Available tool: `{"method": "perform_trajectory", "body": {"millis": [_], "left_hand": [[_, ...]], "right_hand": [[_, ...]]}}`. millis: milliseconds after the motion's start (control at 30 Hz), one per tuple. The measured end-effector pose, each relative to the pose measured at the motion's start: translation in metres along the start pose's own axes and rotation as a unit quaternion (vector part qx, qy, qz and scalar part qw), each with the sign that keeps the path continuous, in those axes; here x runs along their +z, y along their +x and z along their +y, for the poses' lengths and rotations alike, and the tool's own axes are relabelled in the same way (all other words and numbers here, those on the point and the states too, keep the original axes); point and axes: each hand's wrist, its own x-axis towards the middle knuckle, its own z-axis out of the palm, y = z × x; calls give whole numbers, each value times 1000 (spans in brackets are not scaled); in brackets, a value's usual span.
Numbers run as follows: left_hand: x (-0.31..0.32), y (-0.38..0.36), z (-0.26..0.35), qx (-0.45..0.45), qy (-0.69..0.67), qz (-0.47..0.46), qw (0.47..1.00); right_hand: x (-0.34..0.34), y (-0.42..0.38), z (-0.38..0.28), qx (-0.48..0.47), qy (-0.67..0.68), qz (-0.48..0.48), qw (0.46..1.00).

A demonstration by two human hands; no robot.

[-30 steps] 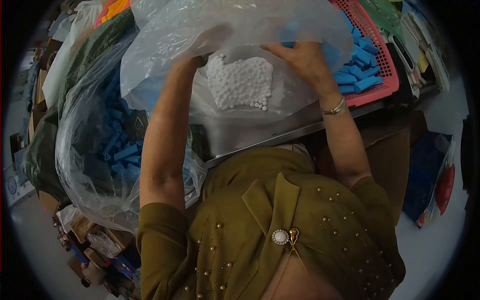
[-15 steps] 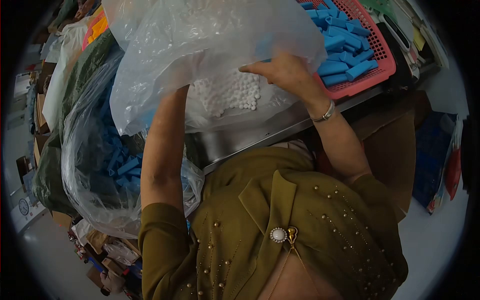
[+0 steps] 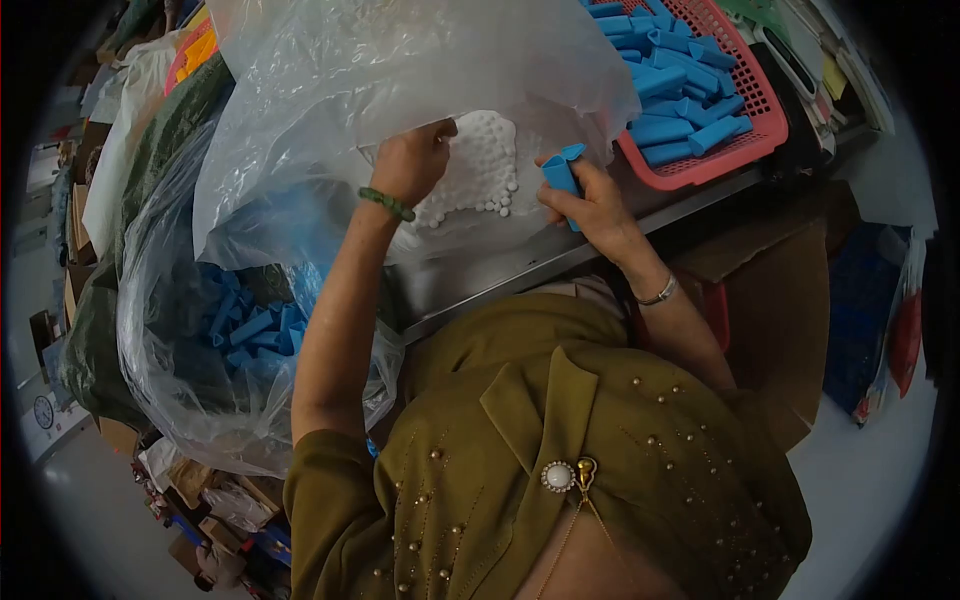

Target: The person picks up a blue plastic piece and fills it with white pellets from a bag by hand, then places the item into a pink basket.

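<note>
My left hand (image 3: 410, 165), with a green bead bracelet at its wrist, is closed beside a pile of small white balls (image 3: 480, 160). Its fingertips are bunched under the edge of a clear plastic bag (image 3: 330, 120), and what they hold cannot be made out. My right hand (image 3: 600, 205) grips a blue triangular tube (image 3: 561, 178) upright between thumb and fingers, right of the balls. The tube's upper end is open, with a flap sticking out. The white balls lie on plastic over a metal table (image 3: 470, 285).
A pink basket (image 3: 765, 150) of blue tubes stands at the right back. On the left, a large clear bag (image 3: 160, 370) holds more blue pieces (image 3: 260, 330). Brown cardboard (image 3: 780, 330) is at the right, below the table edge.
My left hand has come out from beneath the plastic bag to the balls. My right hand has moved down and now shows a blue tube in its grip.
</note>
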Motion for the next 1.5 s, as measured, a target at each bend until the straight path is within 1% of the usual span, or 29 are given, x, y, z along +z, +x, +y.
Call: {"method": "perform_trajectory", "body": {"millis": [67,100,167,200,267,300,367,400,467,533,567,600,667,700,767,800,867,967,1100,1167,1200,1267,1300,1367,1400,1500], "left_hand": [[6,-20,11,44,17,34,998],[11,-28,13,44,18,33,998],[24,-42,16,65,26,71,995],[25,-49,24,66,25,70,995],[27,-61,39,68,104,86,988],[31,-61,40,67,105,85,989],[39,-60,39,106,124,69,984],[41,-58,39,105,124,68,984],[45,-50,39,148,115,65,980],[45,-44,42,162,99,49,981],[44,-41,44,176,84,33,980],[44,-41,45,175,82,32,981],[43,-41,44,211,60,48,974],[43,-43,43,210,59,47,975],[40,-53,42,137,22,67,988],[39,-58,41,136,20,64,988],[36,-63,43,60,15,53,997],[39,-56,47,38,12,47,998],[52,-32,62,45,-23,22,998],[60,-21,67,94,-24,55,994],[62,-17,68,95,-25,54,994],[65,-13,70,159,5,74,984],[64,-16,70,159,5,75,984],[60,-28,67,165,67,56,982],[55,-33,63,165,69,55,982],[38,-46,45,139,113,56,982]], "right_hand": [[2,-1,1,2,17,2,1000],[2,-1,1,1,14,4,1000],[3,-1,1,1,11,7,1000],[3,-2,1,6,5,9,1000],[3,-1,1,11,0,9,1000],[3,-1,3,12,3,8,1000],[6,-1,4,13,7,5,1000],[7,-1,4,10,15,7,1000],[8,-1,4,8,24,11,1000],[8,-1,3,-34,-8,18,999],[9,-1,2,-32,-8,19,999],[9,-2,1,-38,-1,21,999],[8,-2,-1,-43,5,23,999],[7,-3,-1,-42,-1,28,999],[5,-5,-1,-37,-5,33,999],[4,-6,-2,-35,-1,35,999],[1,-8,0,-31,1,37,999],[-3,-9,8,-23,-6,33,999],[-7,-13,10,-12,-8,44,999],[-8,-15,8,-1,1,49,999],[-8,-16,7,1,19,44,999],[-8,-18,6,4,37,40,998],[-8,-18,7,9,33,42,999],[-9,-16,9,12,30,41,999],[-8,-16,10,5,23,39,999],[-7,-15,12,-1,12,31,999]]}}
